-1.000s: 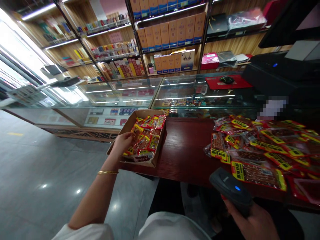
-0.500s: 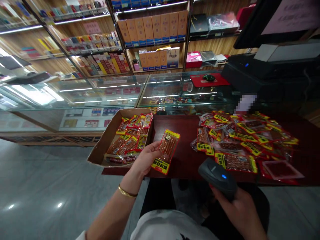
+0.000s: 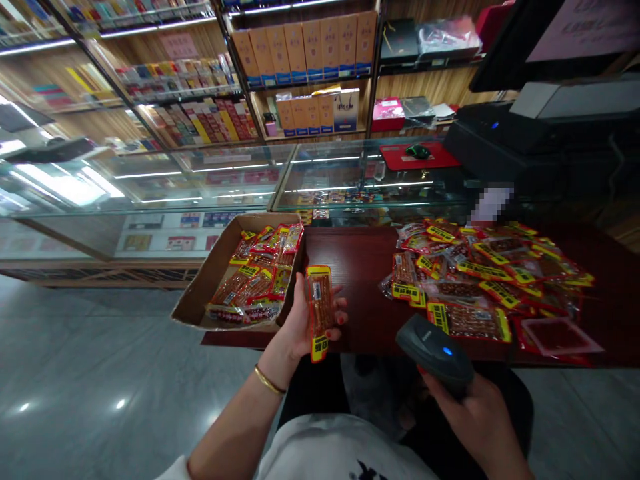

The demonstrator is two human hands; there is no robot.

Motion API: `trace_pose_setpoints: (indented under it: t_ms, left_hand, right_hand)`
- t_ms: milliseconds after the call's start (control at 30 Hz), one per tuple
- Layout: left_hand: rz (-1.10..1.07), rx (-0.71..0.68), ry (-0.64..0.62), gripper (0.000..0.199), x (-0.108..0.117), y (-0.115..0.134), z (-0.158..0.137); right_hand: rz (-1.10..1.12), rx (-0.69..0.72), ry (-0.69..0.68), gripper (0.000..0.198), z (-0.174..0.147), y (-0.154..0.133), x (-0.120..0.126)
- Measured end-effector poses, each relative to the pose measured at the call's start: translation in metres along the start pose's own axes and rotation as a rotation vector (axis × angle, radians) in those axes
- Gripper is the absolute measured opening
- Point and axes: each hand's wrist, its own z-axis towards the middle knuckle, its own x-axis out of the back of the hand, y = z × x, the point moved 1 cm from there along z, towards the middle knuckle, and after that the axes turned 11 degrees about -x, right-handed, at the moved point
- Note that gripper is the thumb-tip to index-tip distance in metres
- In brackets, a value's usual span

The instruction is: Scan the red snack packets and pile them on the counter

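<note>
My left hand (image 3: 299, 327) holds a snack packet (image 3: 321, 307) with yellow ends, its fingers curled behind it and a small white label facing up. This hand is over the table's front edge, just right of an open cardboard box (image 3: 193, 293) with several similar packets in it. In my right hand (image 3: 480, 413) is a dark barcode scanner (image 3: 435, 353) with a blue light on top, its head pointing up and left. Beyond the scanner lies a heap of loose snack packets (image 3: 485, 267) on the dark red table (image 3: 350, 250).
A glass display counter (image 3: 240, 170) runs behind the table. On it are a red mouse pad (image 3: 443, 155) with a computer mouse (image 3: 417, 152), and black equipment (image 3: 530, 150) at the right under a monitor (image 3: 520, 47). Shelves of boxed goods (image 3: 310, 53) line the wall.
My left hand has turned the snack packet over, so a white label now shows, and the packet has come slightly nearer to me. My right hand and the scanner have barely moved.
</note>
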Motion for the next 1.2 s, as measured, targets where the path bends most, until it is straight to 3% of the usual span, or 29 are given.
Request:
trace_pose_setpoints:
  t_ms: [200, 333, 533, 867, 1200]
  left_hand:
    - [0.231, -0.009, 0.075, 0.04, 0.006, -0.004, -0.001]
    - [0.354, 0.099, 0.001, 0.056, 0.021, -0.01, 0.007]
    - [0.289, 0.282, 0.006, 0.074, 0.041, -0.014, 0.022]
    - [0.178, 0.325, -0.041, 0.083, 0.044, -0.015, 0.022]
    - [0.284, 0.304, 0.028, 0.08, 0.036, -0.015, 0.021]
  right_hand:
    - [-0.017, 0.005, -0.003, 0.031, -0.002, 0.002, 0.001]
    - [-0.017, 0.022, -0.016, 0.03, -0.002, -0.003, 0.002]
    - [-0.004, 0.051, -0.048, 0.026, -0.003, -0.013, 0.005]
    - [-0.037, 0.117, -0.072, 0.023, -0.004, -0.016, 0.005]
    - [-0.037, 0.102, -0.069, 0.024, -0.001, -0.026, 0.008]
